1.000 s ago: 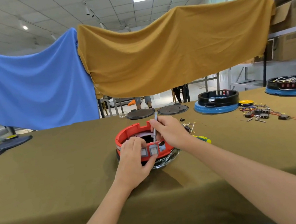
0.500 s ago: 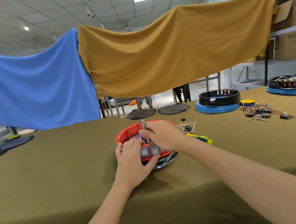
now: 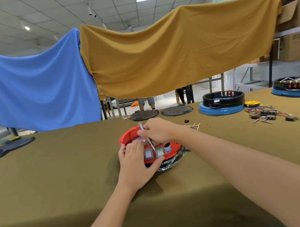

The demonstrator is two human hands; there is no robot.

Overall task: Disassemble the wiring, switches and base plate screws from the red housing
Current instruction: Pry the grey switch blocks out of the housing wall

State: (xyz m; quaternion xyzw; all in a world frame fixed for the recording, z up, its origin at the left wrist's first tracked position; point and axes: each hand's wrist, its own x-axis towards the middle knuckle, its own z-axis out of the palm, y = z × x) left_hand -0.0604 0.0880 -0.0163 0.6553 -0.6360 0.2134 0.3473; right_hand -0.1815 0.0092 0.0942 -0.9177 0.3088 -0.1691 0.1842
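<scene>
Red housing (image 3: 129, 135) mid-frame on surface (image 3: 57, 175), open room all round; left hand (image 3: 135, 162) grips its front wall, right hand (image 3: 157, 131) pinches thin metal tool (image 3: 147, 137) tight.

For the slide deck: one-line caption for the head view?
Left hand steadies the round red plastic housing while the right hand works a thin grey metal tool behind its switches.

Blue cloth (image 3: 30, 86), ochre cloth (image 3: 178, 50)
</scene>
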